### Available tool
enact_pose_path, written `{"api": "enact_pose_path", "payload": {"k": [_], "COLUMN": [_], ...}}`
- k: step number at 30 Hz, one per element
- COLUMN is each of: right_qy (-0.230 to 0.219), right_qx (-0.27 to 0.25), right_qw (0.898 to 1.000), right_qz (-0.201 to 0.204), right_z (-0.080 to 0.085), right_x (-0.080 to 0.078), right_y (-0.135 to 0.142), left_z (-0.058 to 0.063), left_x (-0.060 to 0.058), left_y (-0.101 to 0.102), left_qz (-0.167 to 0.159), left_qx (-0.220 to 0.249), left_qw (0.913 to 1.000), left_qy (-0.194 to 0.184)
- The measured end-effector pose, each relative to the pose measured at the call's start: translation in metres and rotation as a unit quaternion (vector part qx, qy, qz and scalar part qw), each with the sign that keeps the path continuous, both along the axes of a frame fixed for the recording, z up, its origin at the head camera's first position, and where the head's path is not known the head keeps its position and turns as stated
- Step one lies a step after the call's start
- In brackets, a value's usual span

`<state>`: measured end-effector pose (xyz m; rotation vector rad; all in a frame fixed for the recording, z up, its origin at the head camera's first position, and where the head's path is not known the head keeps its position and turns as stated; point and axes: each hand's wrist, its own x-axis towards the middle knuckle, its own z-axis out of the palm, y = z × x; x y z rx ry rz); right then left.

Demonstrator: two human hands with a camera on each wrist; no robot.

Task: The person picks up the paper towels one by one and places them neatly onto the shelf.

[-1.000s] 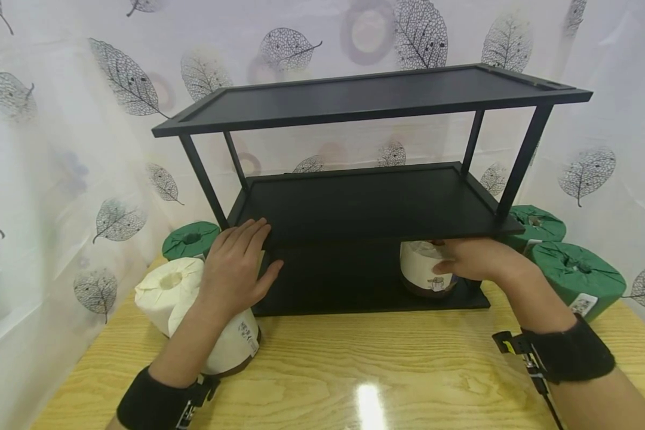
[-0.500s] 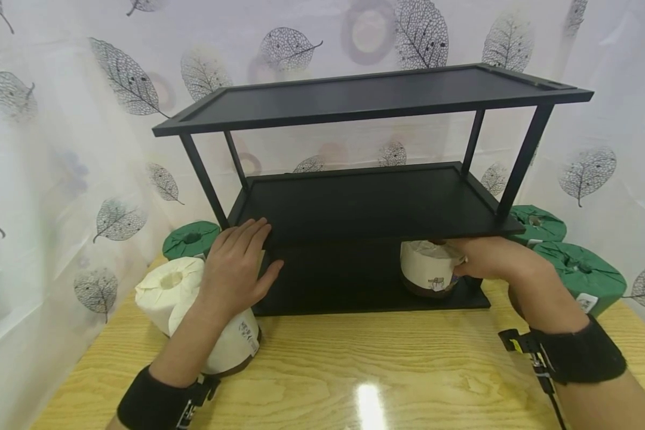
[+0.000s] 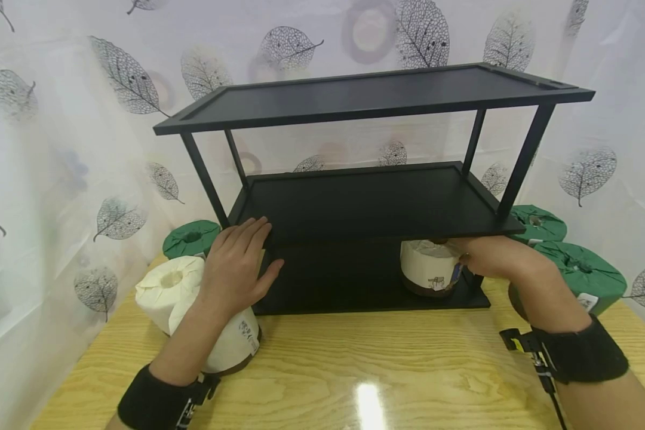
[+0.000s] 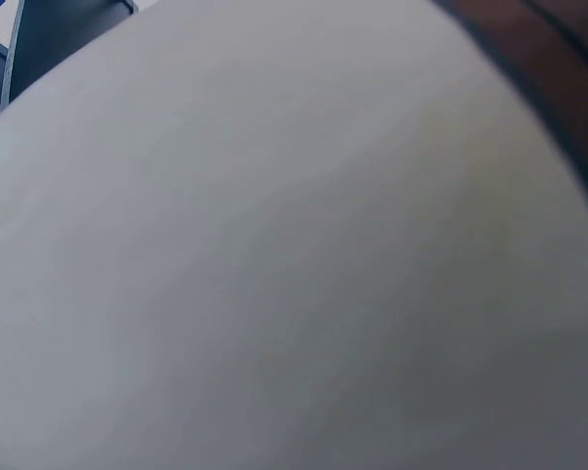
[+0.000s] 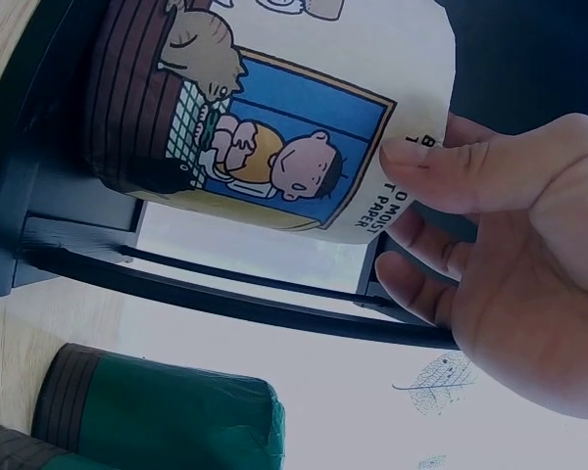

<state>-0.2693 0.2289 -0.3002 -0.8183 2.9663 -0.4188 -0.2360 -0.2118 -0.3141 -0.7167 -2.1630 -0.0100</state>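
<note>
A wrapped toilet paper roll (image 3: 429,266), cream with a brown base and cartoon print, stands upright at the right of the rack's bottom tier. At its right side is my right hand (image 3: 494,260), partly covered by the middle shelf. In the right wrist view the thumb (image 5: 426,168) lies against the wrapper, and the other fingers are loosely bent beside the roll. My left hand (image 3: 236,263) rests with straight fingers on the front left corner of the black rack (image 3: 355,203). Pale wrapper fills most of the left wrist view.
Two cream rolls (image 3: 163,289) stand by my left forearm, with a green roll (image 3: 190,237) behind them. More green rolls (image 3: 580,275) stand right of the rack. The wooden table (image 3: 322,370) extends in front, and a leaf-patterned curtain (image 3: 322,36) hangs behind.
My right hand has shifted to the right, its thumb sliding from the roll's front to its right edge. The roll has stayed put. The left hand has not moved.
</note>
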Motion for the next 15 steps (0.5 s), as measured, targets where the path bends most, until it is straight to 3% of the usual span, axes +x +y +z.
{"api": "enact_pose_path", "payload": {"k": [15], "right_qy": [0.007], "right_qx": [-0.044], "right_qw": [0.999], "right_qz": [0.026], "right_z": [-0.0012], "right_x": [0.0001], "right_y": [0.0019], "left_z": [-0.0007], "left_x": [-0.0006], "left_y": [-0.0004], "left_qz": [0.002], "left_qx": [-0.001], "left_qw": [1.0], "left_qy": [-0.002]}}
